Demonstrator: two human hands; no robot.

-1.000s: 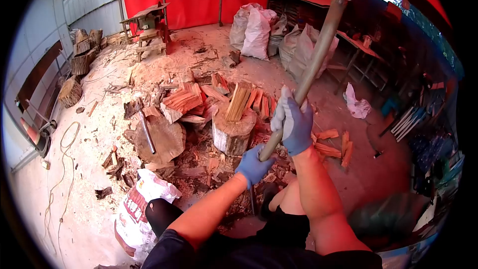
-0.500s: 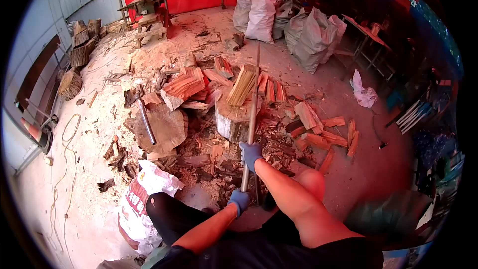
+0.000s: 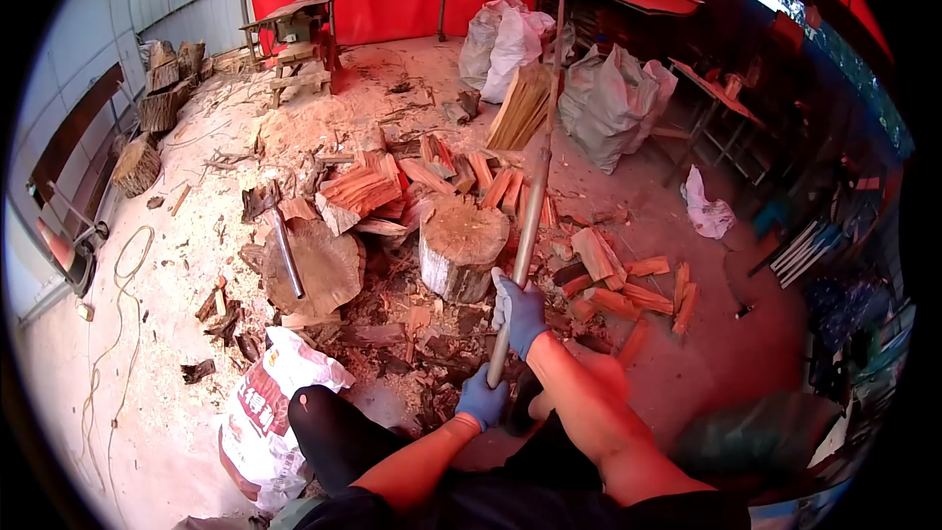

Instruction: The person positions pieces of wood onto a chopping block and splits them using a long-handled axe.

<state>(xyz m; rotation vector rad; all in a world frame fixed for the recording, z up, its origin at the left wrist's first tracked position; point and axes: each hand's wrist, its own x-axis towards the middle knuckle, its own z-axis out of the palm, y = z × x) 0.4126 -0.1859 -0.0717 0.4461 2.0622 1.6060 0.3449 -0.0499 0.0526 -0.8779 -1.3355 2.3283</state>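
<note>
Both my gloved hands grip a long-handled axe (image 3: 532,206) that slants up and away from me. My left hand (image 3: 484,397) is closed round the handle's lower end. Higher up, my right hand (image 3: 520,312) is wrapped round it. A split log piece (image 3: 522,106) hangs in the air at the far end, against the tool; the axe head cannot be made out there. Below it stands an upright chopping block (image 3: 463,240) with a bare cut top. To its left, a hammer-like tool with a metal handle (image 3: 287,250) lies across a wide log round (image 3: 316,265).
Split firewood (image 3: 368,191) is heaped behind the block, with more pieces (image 3: 628,285) at right. A printed sack (image 3: 270,412) stands by my left knee. Full sacks (image 3: 613,103) stand at the back. A rope (image 3: 128,275) lies at left, and bark and chips litter the floor.
The split log piece has risen off the chopping block with the axe, up and to the right. Both hands have shifted slightly right, still gripping the handle.
</note>
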